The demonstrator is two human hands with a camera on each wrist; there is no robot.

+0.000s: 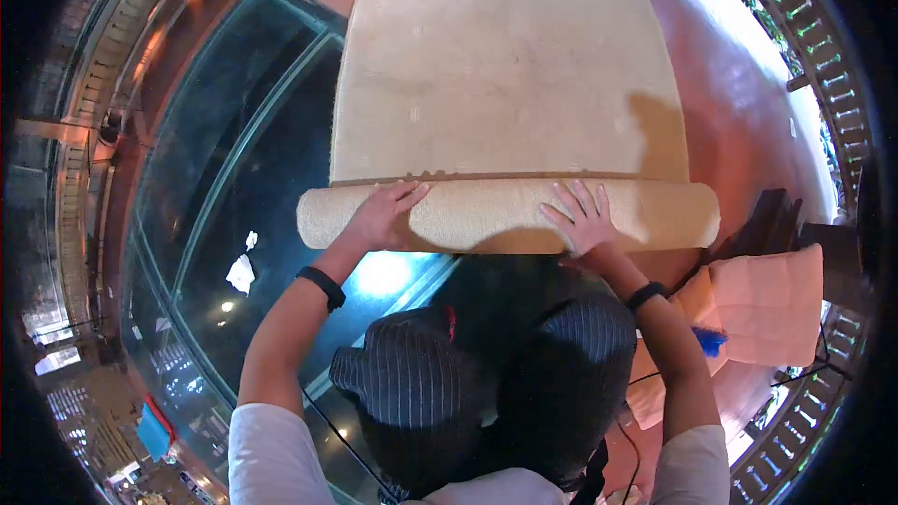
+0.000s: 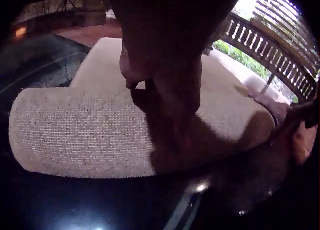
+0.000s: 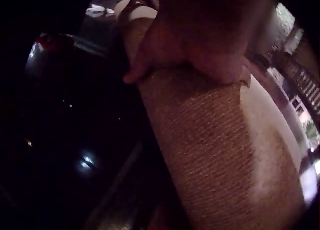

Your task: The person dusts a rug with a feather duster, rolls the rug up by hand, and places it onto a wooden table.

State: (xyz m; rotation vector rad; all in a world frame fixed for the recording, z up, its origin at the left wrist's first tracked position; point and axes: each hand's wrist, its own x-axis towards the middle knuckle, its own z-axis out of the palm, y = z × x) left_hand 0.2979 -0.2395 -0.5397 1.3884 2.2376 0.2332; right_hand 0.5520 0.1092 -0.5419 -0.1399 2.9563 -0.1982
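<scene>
A cream rug (image 1: 505, 75) lies flat toward the far side, its near end rolled into a thick cylinder (image 1: 486, 215) across the front. My left hand (image 1: 385, 215) rests on the left part of the roll, fingers pointing right and away. On the right part, my right hand (image 1: 585, 223) lies with fingers spread. The left wrist view shows the woven roll (image 2: 80, 135) under the left hand (image 2: 165, 79), partly in shadow. In the right wrist view the right hand (image 3: 195, 49) presses over the top of the roll (image 3: 210, 140), thumb toward its near side.
Dark glass panels (image 1: 253, 150) with pale frame strips lie at the left, with white scraps (image 1: 240, 273) on them. A peach cushioned seat (image 1: 762, 304) and a blue item (image 1: 709, 341) are at the right. Reddish floor (image 1: 720, 122) borders the rug; a balustrade (image 1: 823, 56) stands beyond.
</scene>
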